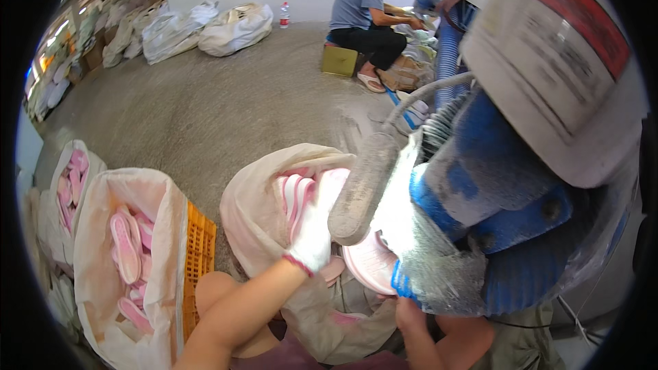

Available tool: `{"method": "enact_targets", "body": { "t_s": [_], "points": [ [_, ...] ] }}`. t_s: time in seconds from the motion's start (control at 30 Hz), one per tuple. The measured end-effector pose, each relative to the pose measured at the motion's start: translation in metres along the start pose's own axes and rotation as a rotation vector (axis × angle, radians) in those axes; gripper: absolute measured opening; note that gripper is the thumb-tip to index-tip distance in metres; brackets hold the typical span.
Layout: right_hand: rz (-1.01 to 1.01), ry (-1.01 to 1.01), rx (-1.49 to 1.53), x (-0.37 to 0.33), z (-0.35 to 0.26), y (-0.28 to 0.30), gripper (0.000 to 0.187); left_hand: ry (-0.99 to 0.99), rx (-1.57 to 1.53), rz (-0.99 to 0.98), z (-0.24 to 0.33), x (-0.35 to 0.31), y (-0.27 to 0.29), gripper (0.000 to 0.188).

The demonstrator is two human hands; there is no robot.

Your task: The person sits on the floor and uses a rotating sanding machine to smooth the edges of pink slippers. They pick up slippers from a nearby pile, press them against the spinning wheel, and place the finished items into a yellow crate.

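Observation:
My left hand [312,238], in a white glove with a red cuff, reaches over a large off-white sack [250,195]. It is closed on a pink-and-white striped slipper [296,199]; its fingertips are partly hidden. Beside a blue, dust-covered machine [473,178], a pale pink slipper [370,265] stands tilted under bright light. My right hand [409,310] comes up next to that slipper at a blue knitted edge. Plastic wrap and the machine hide its fingers, so its grip cannot be seen. More pink pieces lie in the sack below.
At the left, an open sack [96,247] of pink slippers leans by a yellow crate [199,260]. A dusty padded bar [364,188] crosses above the middle sack. Farther back are a seated person [360,14], full white sacks [233,29] and a bottle [284,16].

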State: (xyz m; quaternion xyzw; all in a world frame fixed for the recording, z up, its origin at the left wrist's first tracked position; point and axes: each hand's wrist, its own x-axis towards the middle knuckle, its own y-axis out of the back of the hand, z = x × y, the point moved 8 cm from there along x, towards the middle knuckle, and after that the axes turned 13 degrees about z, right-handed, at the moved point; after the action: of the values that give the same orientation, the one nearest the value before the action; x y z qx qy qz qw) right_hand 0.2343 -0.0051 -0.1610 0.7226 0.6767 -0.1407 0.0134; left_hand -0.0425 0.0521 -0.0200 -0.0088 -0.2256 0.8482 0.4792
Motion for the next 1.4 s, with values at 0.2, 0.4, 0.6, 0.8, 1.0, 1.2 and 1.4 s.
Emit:
{"method": "enact_targets", "body": {
  "t_s": [0.2, 0.4, 0.6, 0.8, 1.0, 1.2, 1.4],
  "points": [
    [-0.032, 0.200, -0.420, 0.018, -0.006, -0.040, 0.044, 0.342, 0.073, 0.409, -0.084, -0.036, 0.125, 0.029],
    [0.108, 0.370, -1.095, 0.140, -0.014, -0.031, 0.042, -0.060, 0.014, 0.581, 0.048, -0.006, 0.141, 0.038],
    [0.026, 0.251, -1.161, 0.162, -0.005, -0.029, 0.040, 0.250, 0.296, -0.086, -0.004, -0.008, 0.056, 0.043],
    [-0.326, -0.160, -0.807, 0.046, 0.032, -0.003, 0.038, -0.175, 1.037, -0.498, -0.054, -0.018, 0.029, 0.090],
    [-0.470, -0.513, -1.020, -0.042, -0.036, 0.038, 0.054, -0.442, 1.236, -0.269, -0.102, 0.001, 0.054, 0.064],
    [-0.156, 0.080, -1.026, 0.015, -0.088, 0.052, 0.067, -0.179, 1.311, -0.348, -0.108, 0.003, 0.029, 0.026],
    [-0.064, 0.789, -1.405, 0.033, -0.013, -0.039, 0.084, -0.179, 0.236, -0.862, -0.159, -0.130, -0.046, 0.026]
  ]
}}
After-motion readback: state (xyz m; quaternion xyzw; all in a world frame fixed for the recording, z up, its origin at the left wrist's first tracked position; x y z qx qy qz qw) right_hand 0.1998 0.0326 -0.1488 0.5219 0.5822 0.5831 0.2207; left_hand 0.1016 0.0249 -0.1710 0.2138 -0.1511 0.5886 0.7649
